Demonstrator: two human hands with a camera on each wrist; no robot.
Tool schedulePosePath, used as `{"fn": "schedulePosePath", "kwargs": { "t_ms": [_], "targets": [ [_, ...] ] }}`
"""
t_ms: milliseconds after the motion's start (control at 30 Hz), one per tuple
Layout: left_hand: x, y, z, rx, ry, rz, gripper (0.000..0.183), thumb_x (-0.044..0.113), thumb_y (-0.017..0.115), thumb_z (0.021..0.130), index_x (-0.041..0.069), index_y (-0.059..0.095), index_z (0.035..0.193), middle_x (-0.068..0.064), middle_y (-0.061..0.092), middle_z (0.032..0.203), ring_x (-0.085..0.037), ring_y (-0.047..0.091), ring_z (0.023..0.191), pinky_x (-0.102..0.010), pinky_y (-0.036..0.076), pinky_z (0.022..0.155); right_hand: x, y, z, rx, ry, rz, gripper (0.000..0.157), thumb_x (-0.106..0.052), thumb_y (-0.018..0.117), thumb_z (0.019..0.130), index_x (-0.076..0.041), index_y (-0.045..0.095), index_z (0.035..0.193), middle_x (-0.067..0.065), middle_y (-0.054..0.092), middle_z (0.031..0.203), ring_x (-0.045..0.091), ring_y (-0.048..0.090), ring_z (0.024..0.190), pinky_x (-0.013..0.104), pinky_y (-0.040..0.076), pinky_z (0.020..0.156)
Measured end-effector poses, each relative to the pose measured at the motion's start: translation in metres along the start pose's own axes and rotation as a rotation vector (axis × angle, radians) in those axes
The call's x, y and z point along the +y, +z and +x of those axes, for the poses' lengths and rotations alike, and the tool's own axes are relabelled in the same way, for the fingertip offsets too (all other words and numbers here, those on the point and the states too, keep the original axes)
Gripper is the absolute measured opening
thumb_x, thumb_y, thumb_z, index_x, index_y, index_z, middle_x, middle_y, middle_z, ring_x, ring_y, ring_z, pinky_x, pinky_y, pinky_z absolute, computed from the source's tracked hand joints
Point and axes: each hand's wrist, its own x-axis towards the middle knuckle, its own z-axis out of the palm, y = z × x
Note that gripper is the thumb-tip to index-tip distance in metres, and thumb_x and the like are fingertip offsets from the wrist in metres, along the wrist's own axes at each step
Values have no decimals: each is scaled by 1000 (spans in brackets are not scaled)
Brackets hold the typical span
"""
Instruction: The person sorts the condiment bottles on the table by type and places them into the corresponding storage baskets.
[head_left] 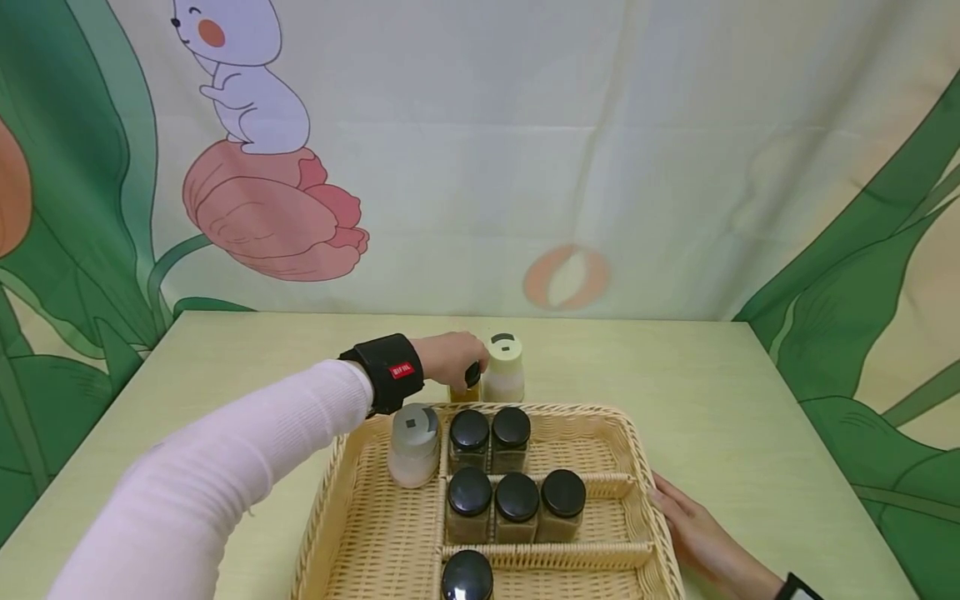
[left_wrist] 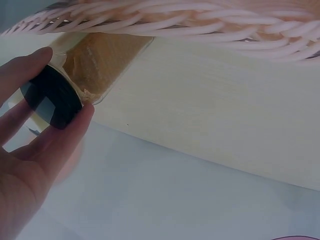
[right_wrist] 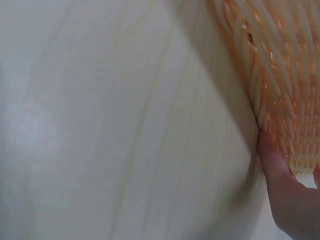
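My left hand [head_left: 452, 360] pinches the black lid [left_wrist: 52, 97] of a small clear jar [left_wrist: 100, 65] between thumb and fingers. Brown contents fill the jar, which stands just beyond the back rim of a wicker basket [head_left: 600, 411]. Beside it on the right is a bottle with a cream cap [head_left: 504, 354]. My right hand [head_left: 708, 533] rests against the basket's right outer wall [right_wrist: 295, 90], its fingers fairly straight. Black-lidded jars sit in the basket: two at the back, three [head_left: 517, 498] in the middle row and one [head_left: 467, 577] in front.
A grey-capped bottle [head_left: 415, 442] stands in the basket's long left compartment. Wicker dividers [head_left: 585, 554] split the right side into sections. The pale table [head_left: 750, 400] reaches back to a printed curtain [head_left: 465, 183].
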Motion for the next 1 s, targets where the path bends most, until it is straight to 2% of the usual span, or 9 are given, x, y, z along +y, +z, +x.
{"fn": "schedulePosePath", "kwargs": {
  "t_ms": [200, 500, 733, 1000],
  "targets": [
    [0, 0, -1, 1, 12, -3, 30, 1, 70, 71, -1, 62, 100, -12, 60, 99, -22, 54, 85, -29, 46, 74, 0, 2, 0, 44, 9, -8, 74, -46, 42, 89, -7, 9, 143, 27, 18, 140, 40, 32, 121, 47, 36, 92],
    [0, -3, -3, 1, 19, 29, 30, 3, 71, 70, 0, 63, 99, -11, 61, 98, -22, 54, 85, -29, 46, 75, 0, 1, 0, 32, 9, -7, 74, -46, 42, 89, -8, 8, 143, 27, 17, 140, 41, 32, 121, 47, 35, 92],
    [-3, -13, -7, 20, 22, 26, 27, 3, 72, 69, 1, 64, 94, -9, 61, 93, -21, 52, 80, -29, 46, 74, 0, 3, 0, 55, 17, -17, 74, -48, 43, 88, -9, 11, 143, 25, 20, 140, 40, 33, 121, 47, 35, 92],
    [-2, -29, -12, -7, -8, 37, 26, 8, 73, 69, 1, 64, 93, -9, 60, 91, -22, 52, 81, -29, 46, 75, -1, 3, 0, 61, 18, -26, 74, -47, 43, 88, -8, 11, 143, 26, 20, 140, 41, 32, 121, 48, 35, 92]
  ]
}}
